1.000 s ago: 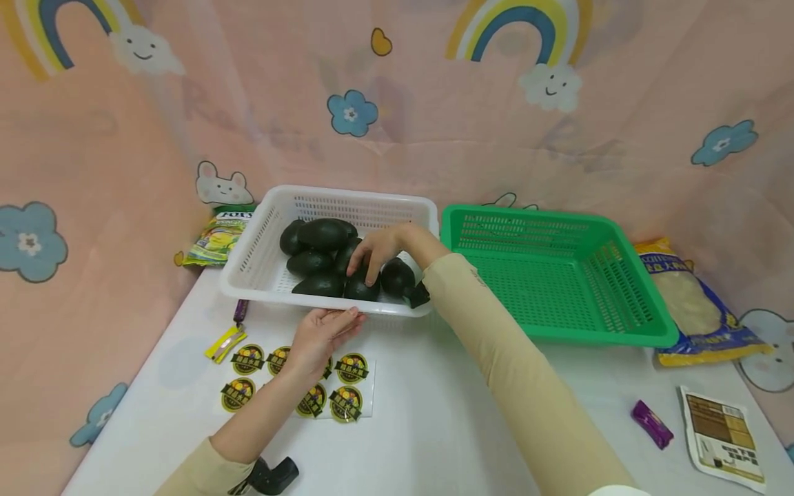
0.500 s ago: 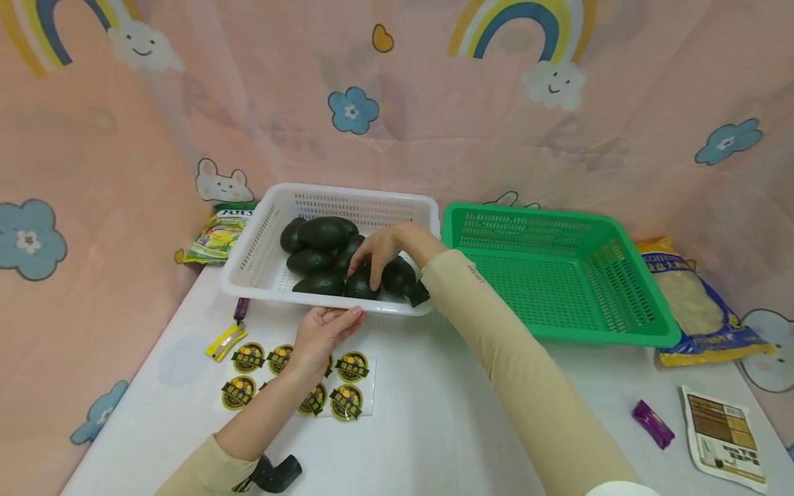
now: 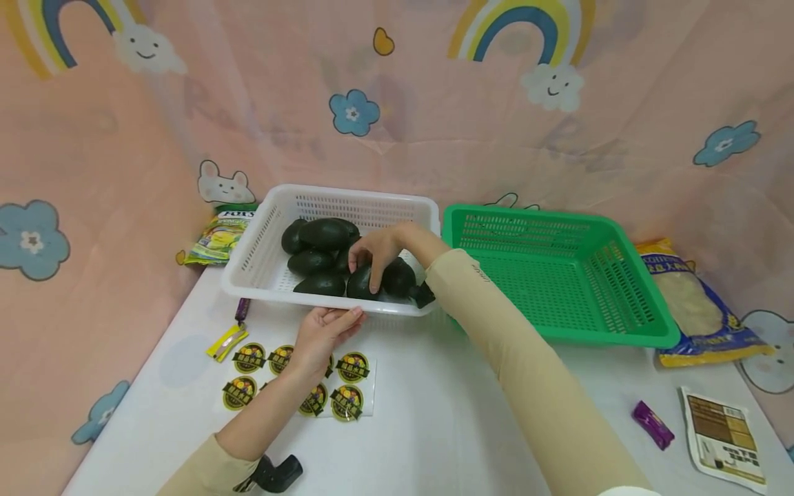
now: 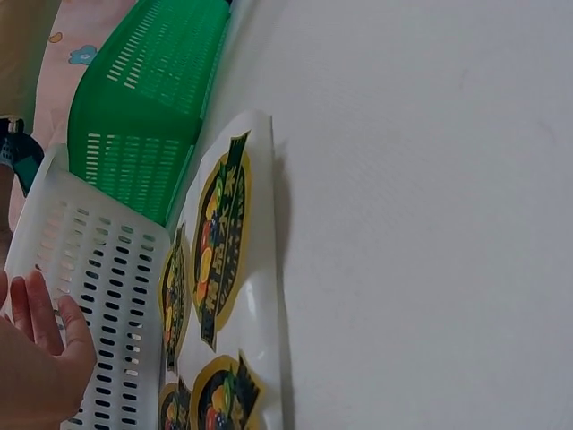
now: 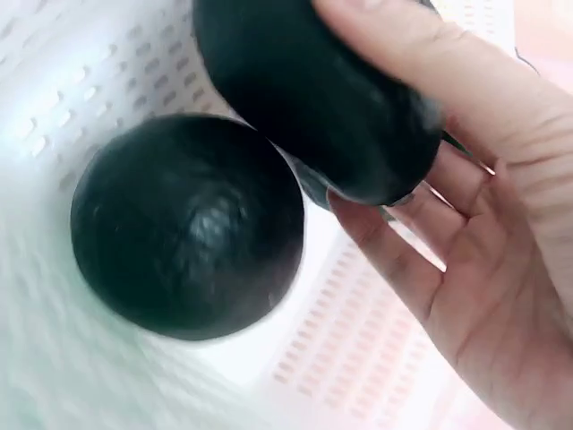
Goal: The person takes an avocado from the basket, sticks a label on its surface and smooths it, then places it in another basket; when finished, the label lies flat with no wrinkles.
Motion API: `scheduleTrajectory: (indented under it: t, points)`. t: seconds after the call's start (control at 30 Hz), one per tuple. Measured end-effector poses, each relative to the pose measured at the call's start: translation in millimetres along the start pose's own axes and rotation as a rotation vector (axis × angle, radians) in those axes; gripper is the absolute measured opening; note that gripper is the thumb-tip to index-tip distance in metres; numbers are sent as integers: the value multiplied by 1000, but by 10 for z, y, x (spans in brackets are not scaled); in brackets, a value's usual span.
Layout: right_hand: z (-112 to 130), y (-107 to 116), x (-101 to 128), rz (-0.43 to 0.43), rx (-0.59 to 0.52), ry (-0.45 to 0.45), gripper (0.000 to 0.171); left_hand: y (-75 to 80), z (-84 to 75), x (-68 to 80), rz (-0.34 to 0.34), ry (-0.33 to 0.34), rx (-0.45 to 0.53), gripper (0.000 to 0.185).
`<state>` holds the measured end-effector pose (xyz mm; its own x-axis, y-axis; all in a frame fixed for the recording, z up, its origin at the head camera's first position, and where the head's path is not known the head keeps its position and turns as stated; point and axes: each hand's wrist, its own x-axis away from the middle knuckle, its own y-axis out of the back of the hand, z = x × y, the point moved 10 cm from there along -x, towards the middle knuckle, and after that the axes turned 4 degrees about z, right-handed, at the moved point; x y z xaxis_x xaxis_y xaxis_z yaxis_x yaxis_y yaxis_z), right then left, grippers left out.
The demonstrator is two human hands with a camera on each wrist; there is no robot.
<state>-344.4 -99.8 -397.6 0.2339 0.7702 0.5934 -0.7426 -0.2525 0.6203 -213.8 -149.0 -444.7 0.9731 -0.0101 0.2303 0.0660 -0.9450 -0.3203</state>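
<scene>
A white basket (image 3: pixel 254 258) holds several dark avocados (image 3: pixel 322 234). My right hand (image 3: pixel 367 267) reaches into it and grips one avocado (image 3: pixel 360 284) near the front wall. In the right wrist view its fingers (image 5: pixel 394 260) curl round that avocado (image 5: pixel 313 98), and a second avocado (image 5: pixel 188 224) lies beside it on the basket floor. My left hand (image 3: pixel 338 318) rests with straight fingers (image 4: pixel 40 309) against the basket's front wall (image 4: pixel 107 296). Under that hand lies a sheet of round fruit stickers (image 3: pixel 347 386), also seen as a sticker sheet (image 4: pixel 224 260).
A green basket (image 3: pixel 558 275) with nothing in it stands right of the white one. Snack packets lie at the back left (image 3: pixel 217 238) and far right (image 3: pixel 688 303). A purple wrapper (image 3: pixel 651 424), a brown-labelled packet (image 3: pixel 719 434) and a yellow wrapper (image 3: pixel 225 342) lie on the white table.
My right hand's fingers have curled a little further round the avocado. The left hand and the basket have hardly moved.
</scene>
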Motion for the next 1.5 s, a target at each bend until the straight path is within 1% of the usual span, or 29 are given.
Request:
scheduleTrajectory:
  t: [0.1,0.2,0.33,0.37,0.43,0.53,0.6,0.7,0.77,0.83,0.9,1.0,1.1,1.2,1.37,1.5]
  points:
    - [39,71,155,-56,-27,29,55,-2,10,9,-3,7,-6,28]
    - [95,143,372,-113,-60,86,56,-3,12,15,-7,7,2,27]
    - [165,181,751,-218,-109,172,56,-10,19,1,-9,1,19,25]
    - [193,171,861,-250,-129,203,55,-11,19,-3,-9,-1,19,24]
    - [218,122,1085,-326,-154,237,54,-9,17,-9,-12,-2,22,25]
    - [213,-41,1404,-442,-213,251,53,0,7,-6,-18,0,23,27]
    - [174,-214,1585,-512,-272,214,53,12,2,-2,-22,-1,21,29]
    - [98,-556,1800,-600,-391,158,52,21,-2,6,-27,-2,13,30]
    - [46,-814,1897,-640,-471,125,52,20,0,9,-27,-3,11,29]
    - [-12,-1067,1950,-678,-520,93,52,12,4,14,-25,-2,16,28]
    - [-84,-1303,1961,-710,-545,51,52,4,13,15,-23,0,20,27]
    - [-214,-1602,1909,-752,-556,-15,54,-10,20,15,-23,2,27,29]
    - [-326,-1814,1809,-786,-562,-56,55,-3,19,20,-25,6,25,31]
    - [-392,-1931,1734,-820,-554,-72,55,0,17,20,-31,9,23,32]
    - [-413,-1993,1678,-855,-552,-55,55,4,17,19,-40,11,16,32]
    - [-386,-1980,1662,-861,-478,-41,58,9,14,18,-40,8,0,30]
